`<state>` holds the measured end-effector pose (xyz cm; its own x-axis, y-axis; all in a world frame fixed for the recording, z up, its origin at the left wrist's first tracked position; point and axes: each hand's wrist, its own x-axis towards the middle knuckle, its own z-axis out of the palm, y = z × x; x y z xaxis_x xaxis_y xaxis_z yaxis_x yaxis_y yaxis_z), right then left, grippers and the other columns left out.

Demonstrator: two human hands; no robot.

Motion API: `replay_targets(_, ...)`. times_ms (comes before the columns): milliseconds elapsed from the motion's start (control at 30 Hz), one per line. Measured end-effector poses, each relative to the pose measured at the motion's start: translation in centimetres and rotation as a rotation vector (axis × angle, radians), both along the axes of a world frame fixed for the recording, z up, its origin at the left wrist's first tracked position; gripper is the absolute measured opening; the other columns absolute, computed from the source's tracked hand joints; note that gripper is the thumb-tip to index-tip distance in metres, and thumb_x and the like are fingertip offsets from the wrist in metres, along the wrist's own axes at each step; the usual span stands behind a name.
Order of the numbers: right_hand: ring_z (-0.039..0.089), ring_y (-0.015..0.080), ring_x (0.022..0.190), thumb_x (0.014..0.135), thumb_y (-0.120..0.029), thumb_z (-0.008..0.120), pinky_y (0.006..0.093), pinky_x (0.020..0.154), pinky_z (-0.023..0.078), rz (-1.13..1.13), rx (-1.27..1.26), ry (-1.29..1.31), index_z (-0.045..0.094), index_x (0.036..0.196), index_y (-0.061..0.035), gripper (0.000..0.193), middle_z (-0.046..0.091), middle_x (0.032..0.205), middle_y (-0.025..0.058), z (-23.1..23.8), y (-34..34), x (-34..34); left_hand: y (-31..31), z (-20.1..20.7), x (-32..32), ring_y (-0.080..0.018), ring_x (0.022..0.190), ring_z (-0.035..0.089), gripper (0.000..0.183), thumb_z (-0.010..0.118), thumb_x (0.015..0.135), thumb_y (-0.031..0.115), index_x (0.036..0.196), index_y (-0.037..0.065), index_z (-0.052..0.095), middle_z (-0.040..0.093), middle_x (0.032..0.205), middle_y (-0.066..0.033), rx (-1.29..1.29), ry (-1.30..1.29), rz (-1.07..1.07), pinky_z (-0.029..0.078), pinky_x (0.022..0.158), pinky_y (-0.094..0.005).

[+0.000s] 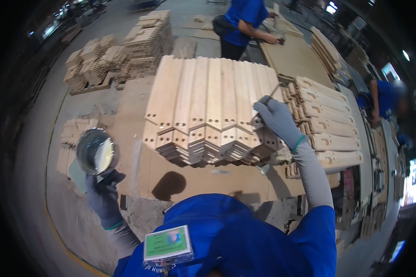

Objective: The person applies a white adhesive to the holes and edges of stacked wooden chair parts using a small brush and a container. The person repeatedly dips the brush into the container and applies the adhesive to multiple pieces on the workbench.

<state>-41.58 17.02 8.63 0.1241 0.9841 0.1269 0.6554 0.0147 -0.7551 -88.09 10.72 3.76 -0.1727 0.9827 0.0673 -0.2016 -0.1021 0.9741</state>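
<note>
My left hand (103, 191), in a grey glove, is closed on a round metal bowl (82, 152). A pale, creamy liquid (105, 156) lies in the bowl, which is tilted toward me. My right hand (276, 117), also gloved, pinches a thin dark stick (274, 91); its lower end is near the drilled ends of the boards, and I cannot make out its tip. Below that hand is a stack of pale wooden boards (212, 87) laid side by side in layers. Pairs of round holes show in their near, angled ends.
To the right lies another stack of wooden pieces (330, 127) with oblong slots. More wood piles (148, 41) stand at the back left. A co-worker in a blue shirt (247, 18) works at a board-topped table (291, 53) beyond; another person (383, 99) is at the far right.
</note>
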Motion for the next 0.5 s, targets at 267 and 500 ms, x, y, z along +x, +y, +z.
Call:
replay_targets(267,0.054,0.0088,0.063,0.088,-0.01,0.054,0.0222,0.059,0.046,0.103,0.201,0.513,0.06,0.086,0.0019,0.013,0.057,0.074,0.0054,4.8,-4.5,-4.9,-1.1,0.4,3.8,-0.0243,0.083,0.062,0.035,0.035,0.094,0.008,0.126,-0.006,0.04,0.058,0.101,-0.0175,0.32,0.464,-0.044,0.054,0.072,-0.0345)
replay_targets(500,0.063,0.0162,0.075,0.08,-0.005,0.065,0.0285,0.065,0.052,0.437,0.464,0.544,0.062,0.088,0.0008,0.01,0.064,0.084,0.0119,7.7,-8.0,-13.2,0.2,4.3,9.8,-0.0154,0.084,0.062,0.023,0.054,0.089,0.003,0.111,-0.004,0.056,0.063,0.097,-0.0094,0.177,0.0,-0.227,0.051,0.073,-0.0267)
